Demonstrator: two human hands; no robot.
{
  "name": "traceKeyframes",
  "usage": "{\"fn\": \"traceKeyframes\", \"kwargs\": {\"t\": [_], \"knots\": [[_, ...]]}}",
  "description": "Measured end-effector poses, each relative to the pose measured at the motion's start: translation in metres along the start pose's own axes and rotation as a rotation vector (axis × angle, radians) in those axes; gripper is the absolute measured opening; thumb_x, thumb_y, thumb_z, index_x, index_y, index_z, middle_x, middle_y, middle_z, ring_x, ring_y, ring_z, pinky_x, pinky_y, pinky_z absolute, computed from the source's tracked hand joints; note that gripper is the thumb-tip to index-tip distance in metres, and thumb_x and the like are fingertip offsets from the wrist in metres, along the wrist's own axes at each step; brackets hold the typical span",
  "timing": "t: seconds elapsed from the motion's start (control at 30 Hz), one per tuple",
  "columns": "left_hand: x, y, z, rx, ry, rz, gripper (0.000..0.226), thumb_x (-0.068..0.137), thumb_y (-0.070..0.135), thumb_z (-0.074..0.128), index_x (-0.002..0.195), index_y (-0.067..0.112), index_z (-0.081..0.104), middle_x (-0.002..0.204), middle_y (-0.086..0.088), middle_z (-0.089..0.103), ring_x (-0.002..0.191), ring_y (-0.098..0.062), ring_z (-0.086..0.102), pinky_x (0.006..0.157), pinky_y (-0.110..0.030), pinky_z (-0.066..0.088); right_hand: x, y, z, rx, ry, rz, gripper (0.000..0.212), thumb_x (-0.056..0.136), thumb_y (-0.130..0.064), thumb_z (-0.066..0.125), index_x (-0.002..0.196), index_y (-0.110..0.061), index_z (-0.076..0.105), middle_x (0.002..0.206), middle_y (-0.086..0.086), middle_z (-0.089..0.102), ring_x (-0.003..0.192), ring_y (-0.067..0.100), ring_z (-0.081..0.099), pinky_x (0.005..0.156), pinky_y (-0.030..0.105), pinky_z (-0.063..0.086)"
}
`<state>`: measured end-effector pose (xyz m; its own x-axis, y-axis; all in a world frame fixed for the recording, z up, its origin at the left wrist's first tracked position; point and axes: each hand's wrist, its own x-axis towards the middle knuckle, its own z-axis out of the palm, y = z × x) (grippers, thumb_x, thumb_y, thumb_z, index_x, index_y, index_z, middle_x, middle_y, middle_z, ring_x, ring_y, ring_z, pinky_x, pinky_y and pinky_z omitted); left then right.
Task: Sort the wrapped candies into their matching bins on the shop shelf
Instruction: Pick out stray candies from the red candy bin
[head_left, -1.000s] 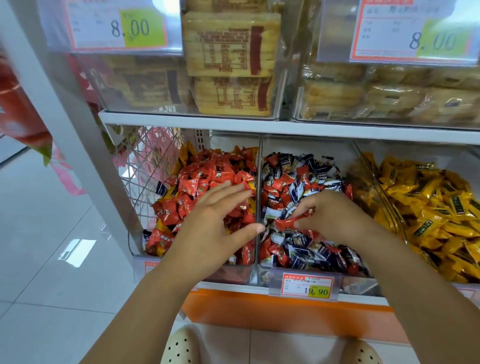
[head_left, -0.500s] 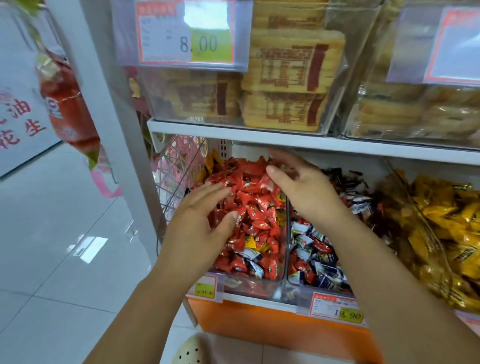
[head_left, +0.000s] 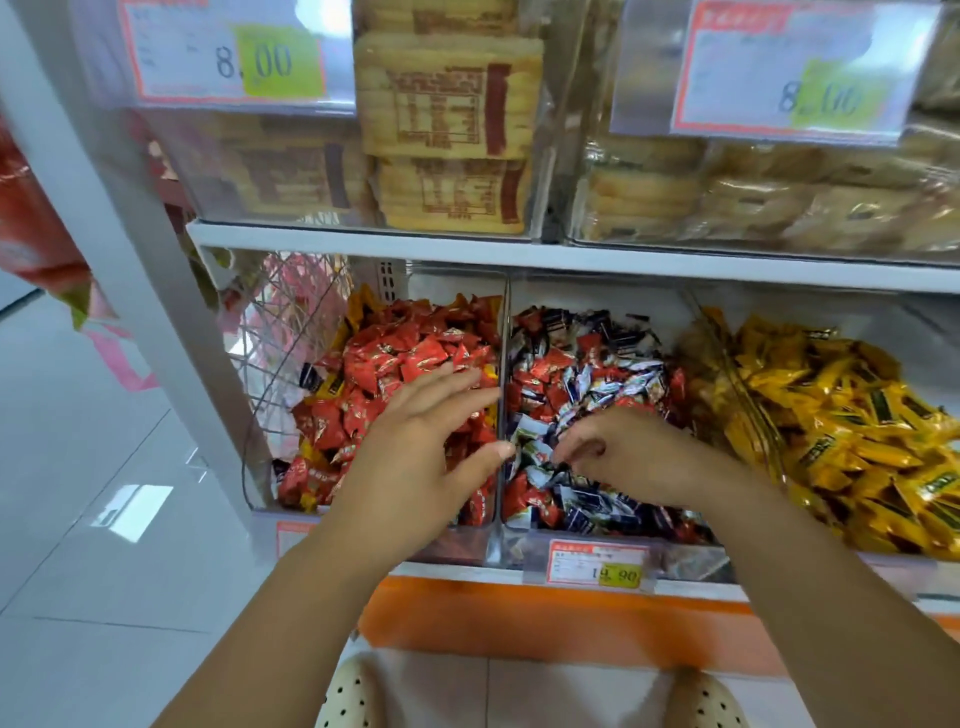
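Three clear bins stand side by side on the lower shelf. The left bin holds red wrapped candies (head_left: 395, 364), with a few yellow and dark ones at its edges. The middle bin holds dark blue and white candies mixed with red ones (head_left: 597, 374). Yellow candies (head_left: 841, 415) fill the right bin. My left hand (head_left: 421, 457) hovers over the red pile, its fingers straight and spread, thumb at the clear divider (head_left: 503, 338). My right hand (head_left: 639, 457) is down in the middle bin, fingers curled into the pile; whether it holds a candy is hidden.
A shelf board (head_left: 571, 257) lies just above the bins, carrying clear boxes of packed biscuits (head_left: 447, 130) with price tags. A white shelf post (head_left: 130, 234) and a wire basket (head_left: 291, 322) stand at the left. A price tag (head_left: 597, 564) hangs at the middle bin's front.
My right hand pinched a red candy in the middle bin, carried it over the red bin, and is now back down in the middle bin. My left hand stayed over the red pile.
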<state>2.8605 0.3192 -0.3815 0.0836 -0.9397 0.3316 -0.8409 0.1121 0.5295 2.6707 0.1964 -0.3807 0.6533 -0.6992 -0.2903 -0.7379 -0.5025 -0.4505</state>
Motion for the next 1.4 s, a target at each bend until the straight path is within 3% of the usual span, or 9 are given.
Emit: {"fn": "traceKeyframes", "kwargs": {"t": [0.3, 0.5, 0.63, 0.77, 0.87, 1.0, 1.13, 1.27, 1.4], "knots": [[0.003, -0.004, 0.006, 0.004, -0.042, -0.005, 0.058, 0.081, 0.061, 0.051, 0.136, 0.046, 0.043, 0.145, 0.029, 0.031, 0.139, 0.011, 0.009, 0.099, 0.002, -0.004, 0.020, 0.007, 0.028, -0.283, 0.243, -0.009, 0.041, 0.087, -0.007, 0.065, 0.127, -0.017, 0.061, 0.113, 0.006, 0.050, 0.114, 0.025, 0.047, 0.090, 0.030, 0.043], [0.003, -0.005, 0.006, -0.004, -0.042, -0.005, 0.054, 0.083, 0.055, 0.059, 0.134, 0.047, 0.045, 0.146, 0.028, 0.032, 0.137, 0.013, 0.009, 0.097, 0.004, -0.006, 0.017, 0.012, 0.031, -0.322, 0.273, -0.043, 0.023, 0.087, -0.003, 0.064, 0.105, -0.015, 0.071, 0.095, 0.000, 0.042, 0.105, 0.020, 0.046, 0.074, 0.024, 0.036], [0.001, -0.006, 0.006, -0.005, -0.038, 0.000, 0.054, 0.083, 0.054, 0.059, 0.135, 0.046, 0.045, 0.146, 0.026, 0.033, 0.136, 0.013, 0.009, 0.096, 0.006, -0.006, 0.001, 0.006, 0.012, -0.116, 0.272, -0.055, 0.014, 0.088, -0.015, 0.065, 0.080, -0.023, 0.073, 0.090, -0.011, 0.057, 0.082, 0.003, 0.056, 0.068, 0.014, 0.039], [0.002, -0.005, 0.007, 0.001, -0.030, 0.013, 0.055, 0.082, 0.056, 0.058, 0.135, 0.044, 0.046, 0.147, 0.023, 0.034, 0.136, 0.013, 0.010, 0.097, 0.006, -0.007, -0.023, -0.011, -0.002, 0.135, 0.171, -0.099, 0.003, 0.087, -0.027, 0.068, 0.086, -0.029, 0.070, 0.082, -0.017, 0.064, 0.078, -0.001, 0.059, 0.067, 0.014, 0.044], [0.002, -0.006, 0.007, 0.013, -0.025, 0.013, 0.054, 0.083, 0.053, 0.060, 0.135, 0.043, 0.046, 0.147, 0.023, 0.034, 0.137, 0.011, 0.010, 0.097, 0.005, -0.006, -0.017, -0.019, 0.014, -0.011, 0.010, -0.126, 0.020, 0.092, -0.028, 0.061, 0.111, -0.032, 0.063, 0.104, -0.013, 0.062, 0.090, 0.006, 0.057, 0.074, 0.022, 0.044], [0.001, -0.007, 0.008, 0.007, -0.021, 0.005, 0.054, 0.084, 0.051, 0.061, 0.135, 0.043, 0.047, 0.146, 0.023, 0.035, 0.139, 0.009, 0.012, 0.098, 0.005, -0.005, -0.001, -0.022, 0.029, -0.187, -0.005, -0.157, 0.044, 0.092, -0.028, 0.059, 0.135, -0.030, 0.052, 0.126, -0.002, 0.055, 0.109, 0.017, 0.053, 0.078, 0.023, 0.036], [0.001, -0.008, 0.008, -0.002, -0.019, 0.005, 0.054, 0.083, 0.055, 0.058, 0.134, 0.044, 0.046, 0.146, 0.024, 0.035, 0.139, 0.009, 0.012, 0.100, 0.003, -0.004, 0.007, -0.018, 0.031, -0.117, 0.029, -0.195, 0.028, 0.091, -0.019, 0.062, 0.118, -0.023, 0.067, 0.096, -0.010, 0.054, 0.088, 0.009, 0.051, 0.061, 0.012, 0.032], [0.001, -0.014, 0.004, -0.019, 0.022, -0.005, 0.052, 0.086, 0.060, 0.045, 0.136, 0.044, 0.045, 0.145, 0.023, 0.037, 0.139, 0.009, 0.012, 0.103, 0.001, -0.002, 0.013, -0.012, 0.030, 0.022, 0.058, -0.194, 0.013, 0.090, -0.017, 0.064, 0.095, -0.023, 0.075, 0.094, -0.010, 0.070, 0.082, 0.000, 0.058, 0.067, 0.006, 0.037], [0.004, -0.031, -0.002, 0.101, 0.045, -0.007, 0.054, 0.094, 0.061, 0.031, 0.142, 0.038, 0.040, 0.151, 0.020, 0.027, 0.145, 0.000, 0.006, 0.115, -0.022, 0.001, 0.004, -0.014, 0.009, 0.115, 0.075, -0.121, 0.012, 0.091, -0.020, 0.064, 0.091, -0.028, 0.073, 0.092, -0.014, 0.067, 0.073, -0.007, 0.059, 0.060, 0.006, 0.041]]}}
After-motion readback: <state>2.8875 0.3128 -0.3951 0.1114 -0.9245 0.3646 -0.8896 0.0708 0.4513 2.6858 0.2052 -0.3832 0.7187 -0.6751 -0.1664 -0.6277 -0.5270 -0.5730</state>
